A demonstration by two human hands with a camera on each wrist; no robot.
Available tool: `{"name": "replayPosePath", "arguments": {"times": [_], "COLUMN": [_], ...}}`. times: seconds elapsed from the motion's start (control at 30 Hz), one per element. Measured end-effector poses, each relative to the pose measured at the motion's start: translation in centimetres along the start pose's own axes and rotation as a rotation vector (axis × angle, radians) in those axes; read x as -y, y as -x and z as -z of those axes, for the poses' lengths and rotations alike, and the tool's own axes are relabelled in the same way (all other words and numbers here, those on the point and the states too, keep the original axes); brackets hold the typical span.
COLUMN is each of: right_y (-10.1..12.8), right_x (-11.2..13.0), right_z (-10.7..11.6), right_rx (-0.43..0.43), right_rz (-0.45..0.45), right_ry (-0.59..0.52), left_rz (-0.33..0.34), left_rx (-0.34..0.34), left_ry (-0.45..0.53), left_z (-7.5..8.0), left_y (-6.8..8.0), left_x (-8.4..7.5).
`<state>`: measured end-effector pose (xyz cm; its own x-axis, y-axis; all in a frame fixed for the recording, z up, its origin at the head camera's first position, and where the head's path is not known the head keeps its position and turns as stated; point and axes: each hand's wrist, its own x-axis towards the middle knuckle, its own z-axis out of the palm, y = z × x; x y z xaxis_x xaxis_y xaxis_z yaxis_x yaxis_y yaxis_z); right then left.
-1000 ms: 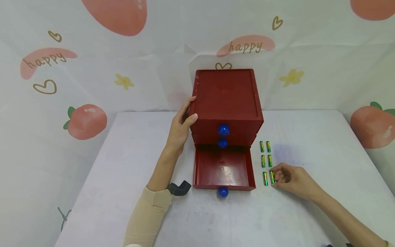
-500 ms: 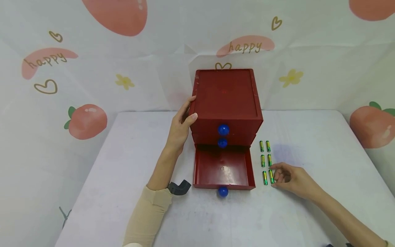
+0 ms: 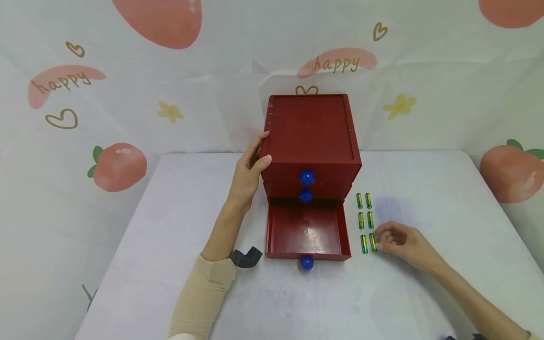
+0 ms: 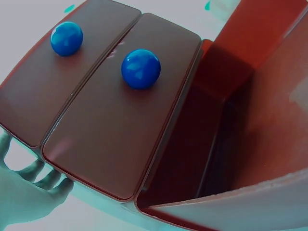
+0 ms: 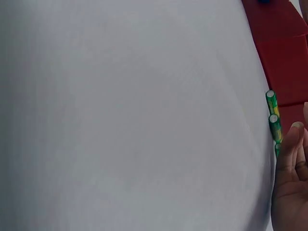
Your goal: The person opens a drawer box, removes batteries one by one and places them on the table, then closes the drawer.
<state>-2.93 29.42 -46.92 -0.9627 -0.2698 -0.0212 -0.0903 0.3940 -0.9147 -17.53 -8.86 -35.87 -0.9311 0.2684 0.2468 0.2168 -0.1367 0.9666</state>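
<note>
My left hand (image 3: 245, 182) rests against the left side of a red drawer cabinet (image 3: 310, 130), its thumb by the top front corner and its fingers along the side wall. In the left wrist view those fingers (image 4: 50, 183) lie beside the drawer fronts. The lowest drawer (image 3: 307, 231) is pulled out, with nothing visible inside. Right of it lie several green-and-yellow batteries in two columns. My right hand (image 3: 410, 245) hovers just beside the front right battery (image 3: 373, 242), fingers loosely bent and nothing held. The right wrist view shows its thumb near a battery (image 5: 274, 126).
Blue ball knobs (image 3: 307, 178) stick out of each drawer front. A dark angled piece (image 3: 247, 257) sits by the left forearm. The white table (image 3: 170, 212) meets a printed cloth backdrop (image 3: 221, 61) behind the cabinet.
My right thumb and fingertips have drawn slightly back from the front right battery, which stays on the table. The left hand keeps its place on the cabinet.
</note>
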Motion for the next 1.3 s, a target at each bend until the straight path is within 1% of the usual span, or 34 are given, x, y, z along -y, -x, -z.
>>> {"name": "replayPosePath", "arguments": {"times": [0.1, 0.2, 0.33, 0.43, 0.8, 1.03, 1.13, 1.3], "right_y": [0.2, 0.4, 0.5, 0.7, 1.5, 1.7, 1.7, 1.7], "right_x": [0.4, 0.9, 1.5, 1.8, 2.5, 2.8, 2.9, 3.2], "right_z": [-0.4, -0.8, -1.7, -2.5, -4.7, -5.7, -6.1, -6.8], "right_rx": [0.025, 0.070, 0.127, 0.151, 0.244, 0.279, 0.301, 0.346], "right_rz": [-0.016, -0.017, -0.014, -0.023, 0.007, -0.028, -0.014, 0.035], "right_ry": [-0.045, -0.089, -0.149, -0.184, -0.282, -0.320, -0.341, -0.401], "left_rz": [0.001, -0.002, 0.000, 0.003, 0.016, 0.019, 0.016, 0.012], "left_rx": [0.002, 0.008, 0.004, -0.003, -0.008, -0.013, -0.015, -0.012], "left_ry": [-0.002, 0.000, -0.007, -0.015, -0.016, -0.021, -0.022, -0.024], "left_z": [-0.1, -0.1, -0.1, -0.1, 0.0, -0.1, -0.1, 0.0], "left_y": [0.0, -0.1, 0.0, 0.0, 0.0, 0.1, 0.1, 0.1], "left_x": [0.0, 0.0, -0.1, 0.0, 0.2, 0.0, 0.0, 0.0]}}
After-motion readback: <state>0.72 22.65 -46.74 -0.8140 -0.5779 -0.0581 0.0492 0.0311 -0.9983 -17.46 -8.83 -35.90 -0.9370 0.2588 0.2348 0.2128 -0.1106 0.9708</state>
